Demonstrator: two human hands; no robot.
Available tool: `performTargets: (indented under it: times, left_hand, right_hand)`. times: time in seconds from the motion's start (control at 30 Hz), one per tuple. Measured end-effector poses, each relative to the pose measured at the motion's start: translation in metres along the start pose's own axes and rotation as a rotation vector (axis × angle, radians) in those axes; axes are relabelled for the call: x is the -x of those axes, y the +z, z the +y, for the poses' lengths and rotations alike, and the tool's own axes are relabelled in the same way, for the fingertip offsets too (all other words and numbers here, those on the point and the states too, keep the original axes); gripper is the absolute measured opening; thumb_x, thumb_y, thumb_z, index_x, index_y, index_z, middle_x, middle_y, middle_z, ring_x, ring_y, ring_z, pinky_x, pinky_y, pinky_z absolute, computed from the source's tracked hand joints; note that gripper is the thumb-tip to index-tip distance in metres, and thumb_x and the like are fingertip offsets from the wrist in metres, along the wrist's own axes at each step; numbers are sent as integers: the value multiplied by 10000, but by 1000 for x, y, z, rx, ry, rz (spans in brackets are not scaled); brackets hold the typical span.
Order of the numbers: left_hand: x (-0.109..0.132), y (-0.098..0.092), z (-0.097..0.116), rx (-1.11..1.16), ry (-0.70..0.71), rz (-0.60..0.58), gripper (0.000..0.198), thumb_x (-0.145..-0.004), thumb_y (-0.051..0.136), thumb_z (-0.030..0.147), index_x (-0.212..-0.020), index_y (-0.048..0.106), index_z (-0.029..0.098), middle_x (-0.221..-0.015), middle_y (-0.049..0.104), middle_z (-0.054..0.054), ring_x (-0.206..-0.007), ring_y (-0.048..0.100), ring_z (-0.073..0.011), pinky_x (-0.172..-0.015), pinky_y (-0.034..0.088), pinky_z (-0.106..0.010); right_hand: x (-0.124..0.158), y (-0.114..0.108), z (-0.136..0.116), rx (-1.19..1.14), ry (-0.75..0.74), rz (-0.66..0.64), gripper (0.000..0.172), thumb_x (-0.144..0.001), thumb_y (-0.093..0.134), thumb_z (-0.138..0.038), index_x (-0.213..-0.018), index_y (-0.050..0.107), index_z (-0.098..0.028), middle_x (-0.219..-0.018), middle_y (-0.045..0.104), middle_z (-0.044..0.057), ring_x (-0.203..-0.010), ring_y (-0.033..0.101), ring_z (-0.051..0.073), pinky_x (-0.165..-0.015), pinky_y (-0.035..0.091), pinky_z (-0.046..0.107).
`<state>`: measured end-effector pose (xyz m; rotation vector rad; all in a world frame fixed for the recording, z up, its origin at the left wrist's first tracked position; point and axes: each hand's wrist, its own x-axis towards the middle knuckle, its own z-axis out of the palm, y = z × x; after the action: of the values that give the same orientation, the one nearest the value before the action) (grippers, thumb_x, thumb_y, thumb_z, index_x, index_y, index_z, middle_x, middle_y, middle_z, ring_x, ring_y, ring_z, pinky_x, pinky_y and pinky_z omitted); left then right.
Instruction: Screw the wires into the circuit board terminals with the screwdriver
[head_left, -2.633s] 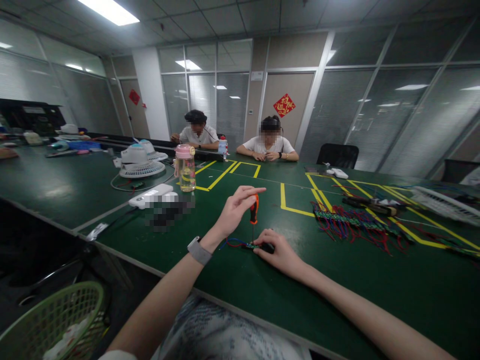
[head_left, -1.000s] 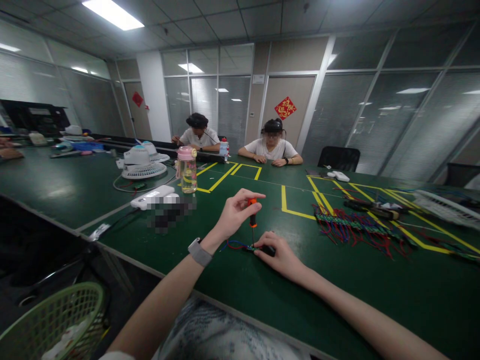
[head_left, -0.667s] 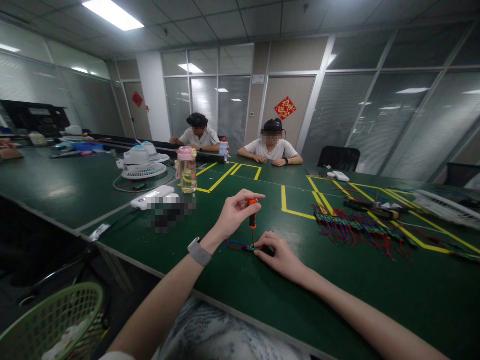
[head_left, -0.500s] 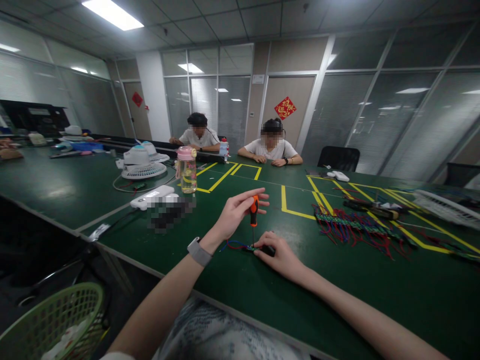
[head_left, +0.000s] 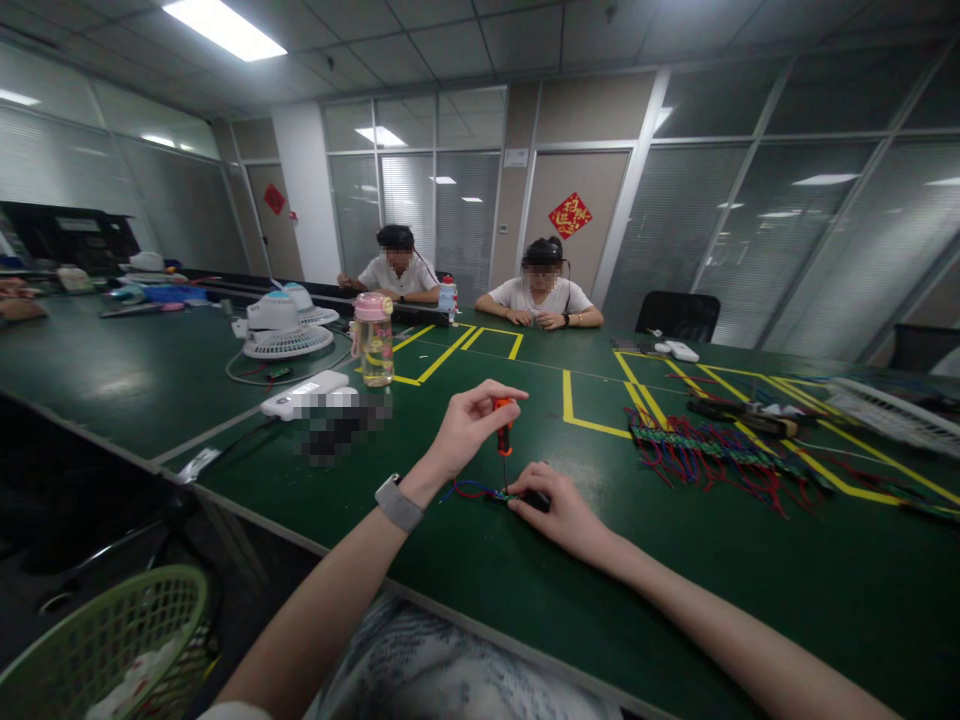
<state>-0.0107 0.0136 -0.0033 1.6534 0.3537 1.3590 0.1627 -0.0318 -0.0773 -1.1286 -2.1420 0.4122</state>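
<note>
My left hand [head_left: 471, 422] is closed around the handle of an orange and black screwdriver [head_left: 504, 440], which stands nearly upright. The tip of its shaft meets a small green circuit board [head_left: 500, 496] on the table. Red and blue wires [head_left: 469, 489] loop out from the board's left end. With thumb and fingers, my right hand [head_left: 559, 508] pinches the board's right end against the table. Beneath those fingers lies a black piece [head_left: 535, 499], partly hidden; I cannot make out what it is.
On the green table [head_left: 480, 600], a pile of wired circuit boards [head_left: 720, 455] lies to the right. A pink-lidded bottle [head_left: 374, 340], a white power strip [head_left: 311, 392] and white fans [head_left: 286, 328] stand left. Two people sit opposite. A green basket [head_left: 112, 620] is below the table edge.
My left fingers have curled and shifted around the screwdriver handle, which leans slightly more to the left at its top. My right hand and the board have stayed in place.
</note>
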Motion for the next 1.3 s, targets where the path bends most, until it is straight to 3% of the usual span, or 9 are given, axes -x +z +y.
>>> performTargets:
  times: [0.17, 0.33, 0.43, 0.53, 0.7, 0.9, 1.07, 1.2, 1.3]
  left_hand:
    - [0, 4, 3, 158, -60, -71, 338, -874, 534, 306, -1181, 624, 199, -1201, 594, -107, -1058, 581, -228, -857, 497, -356]
    - [0, 3, 3, 19, -22, -2, 306, -748, 704, 260, -1041, 686, 172, -951, 639, -54, -795, 601, -133, -742, 502, -271]
    - [0, 1, 4, 0, 8, -9, 232, -785, 663, 273, -992, 712, 181, -1079, 603, -66, -910, 581, -146, -795, 479, -255]
    - [0, 2, 4, 182, -64, -85, 299, -871, 539, 297, -1124, 660, 191, -1196, 584, -105, -1043, 579, -216, -861, 485, -343]
    - [0, 1, 2, 53, -36, -26, 280, -774, 678, 267, -1042, 695, 189, -959, 645, -58, -814, 601, -139, -753, 484, -277]
    - [0, 3, 4, 199, -85, -92, 323, -869, 544, 317, -1155, 644, 205, -1196, 592, -106, -1044, 581, -221, -853, 485, -347]
    - [1, 1, 3, 29, -40, -35, 297, -762, 693, 269, -1045, 689, 180, -979, 625, -61, -784, 587, -121, -723, 482, -254]
    - [1, 2, 5, 111, -41, -88, 279, -846, 582, 299, -1085, 679, 194, -1209, 561, -94, -1031, 570, -196, -846, 472, -299]
    - [1, 2, 5, 213, -107, -128, 339, -872, 543, 314, -1180, 622, 196, -1136, 616, -109, -977, 609, -213, -828, 494, -353]
  right_hand:
    - [0, -1, 0, 2, 0, 1, 84, -788, 645, -135, -843, 696, -173, -814, 634, 44, -799, 572, 184, -781, 431, 330]
    - [0, -1, -2, 7, 10, -11, 87, -791, 644, -133, -849, 700, -165, -818, 631, 52, -794, 570, 182, -758, 435, 320]
    - [-1, -2, -3, 12, 8, -14, 89, -792, 643, -133, -850, 703, -165, -811, 631, 51, -795, 569, 183, -762, 435, 323]
    - [-1, -2, -3, 11, 6, -11, 93, -792, 641, -130, -851, 703, -167, -809, 629, 50, -790, 567, 181, -760, 436, 322]
    - [-1, -2, -3, 15, 8, -12, 96, -791, 639, -133, -850, 703, -173, -814, 628, 48, -793, 564, 182, -759, 438, 324]
    - [0, -1, -2, 6, 15, -17, 92, -797, 634, -146, -855, 700, -172, -820, 628, 52, -801, 566, 188, -790, 436, 344]
    - [1, 0, 2, -4, 15, -15, 86, -809, 623, -179, -858, 694, -176, -834, 624, 53, -805, 562, 190, -772, 440, 338]
    - [1, 0, 2, -2, 11, -18, 87, -813, 621, -185, -858, 695, -177, -833, 622, 51, -805, 563, 186, -785, 439, 341]
    - [1, 0, 1, -3, 7, -11, 83, -814, 622, -187, -855, 694, -177, -826, 620, 49, -802, 563, 185, -789, 440, 345]
